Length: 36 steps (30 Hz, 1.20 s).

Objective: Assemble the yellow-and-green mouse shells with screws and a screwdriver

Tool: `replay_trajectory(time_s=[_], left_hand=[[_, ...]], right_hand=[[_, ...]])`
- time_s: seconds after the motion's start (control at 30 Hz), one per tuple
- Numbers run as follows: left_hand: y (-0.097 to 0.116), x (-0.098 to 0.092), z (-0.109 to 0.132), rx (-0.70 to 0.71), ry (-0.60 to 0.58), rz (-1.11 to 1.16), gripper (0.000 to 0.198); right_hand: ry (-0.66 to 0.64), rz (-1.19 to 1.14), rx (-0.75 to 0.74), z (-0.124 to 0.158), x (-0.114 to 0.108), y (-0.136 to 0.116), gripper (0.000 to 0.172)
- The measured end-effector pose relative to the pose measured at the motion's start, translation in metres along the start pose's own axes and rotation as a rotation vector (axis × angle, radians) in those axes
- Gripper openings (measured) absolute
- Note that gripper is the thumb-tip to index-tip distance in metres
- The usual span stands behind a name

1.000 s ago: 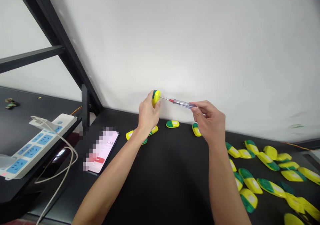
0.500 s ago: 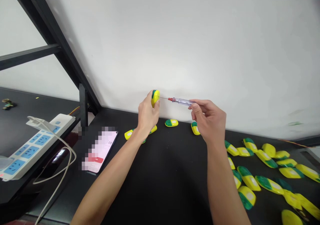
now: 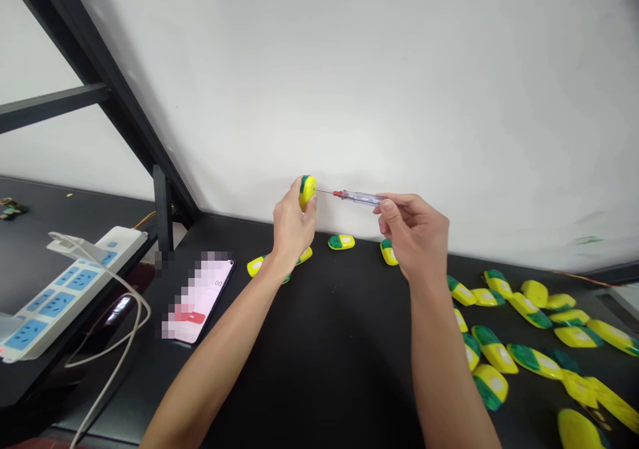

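Note:
My left hand [image 3: 293,221] is closed around a yellow and green plastic case [image 3: 308,192], held up off the table with its yellow face turned right. In my right hand [image 3: 413,231] is a screwdriver [image 3: 360,198] with a clear handle and a red collar, lying level. Its thin shaft points left, and the tip meets the yellow face of the case. Fingers hide part of both things. Below the hands, a similar case [image 3: 341,242] lies on the black table [image 3: 324,342], with another [image 3: 388,252] close to my right wrist.
Many more yellow and green cases [image 3: 492,349] lie spread over the table's right side. A phone [image 3: 202,302] rests left of my left forearm. Farther left are a white power strip [image 3: 74,289] with cables and a black metal frame [image 3: 162,203]. A white wall [image 3: 374,90] rises behind.
The view has shifted slightly. Both hands keep their holds on the case and the screwdriver, and the shaft stays against the case.

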State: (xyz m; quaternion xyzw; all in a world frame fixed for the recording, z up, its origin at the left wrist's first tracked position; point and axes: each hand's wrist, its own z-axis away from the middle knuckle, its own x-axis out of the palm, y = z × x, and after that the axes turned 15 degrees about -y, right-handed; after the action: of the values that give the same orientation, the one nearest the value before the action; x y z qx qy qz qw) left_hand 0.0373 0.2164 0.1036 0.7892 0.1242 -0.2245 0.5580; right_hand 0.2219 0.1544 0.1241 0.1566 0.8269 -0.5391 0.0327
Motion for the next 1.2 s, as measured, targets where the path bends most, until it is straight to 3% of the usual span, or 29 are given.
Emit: replay_trajectory(time_s=[0.3,0.43,0.67,0.73,0.87,0.93,1.03,1.2], left_hand=[[-0.004,0.0,-0.001,0.032,0.015,-0.008,0.038],[-0.003,-0.005,-0.003,0.042,-0.051,-0.052,0.038],[-0.009,-0.016,-0.013,0.027,-0.174,-0.048,0.042],[-0.011,-0.018,-0.014,0.054,-0.223,-0.048,0.042],[-0.008,-0.02,-0.01,0.139,-0.396,-0.045,0.043],[-0.004,-0.019,-0.007,0.197,-0.485,-0.032,0.041],[0.002,-0.018,-0.003,0.27,-0.567,-0.027,0.039],[0.008,-0.017,-0.002,0.353,-0.58,-0.052,0.028]], right_hand=[[0.003,-0.046,0.028,-0.001,0.002,0.0,0.043],[0.016,-0.045,0.036,-0.002,0.001,-0.001,0.043],[0.028,0.163,0.115,0.003,-0.037,-0.011,0.035],[-0.109,0.264,0.241,0.003,-0.048,-0.01,0.037],[-0.607,0.376,0.49,-0.002,-0.05,0.006,0.047],[-0.782,0.397,0.549,-0.006,-0.045,0.019,0.049],[-0.878,0.422,0.578,-0.01,-0.039,0.038,0.045],[-0.938,0.4,0.585,-0.009,-0.029,0.062,0.035]])
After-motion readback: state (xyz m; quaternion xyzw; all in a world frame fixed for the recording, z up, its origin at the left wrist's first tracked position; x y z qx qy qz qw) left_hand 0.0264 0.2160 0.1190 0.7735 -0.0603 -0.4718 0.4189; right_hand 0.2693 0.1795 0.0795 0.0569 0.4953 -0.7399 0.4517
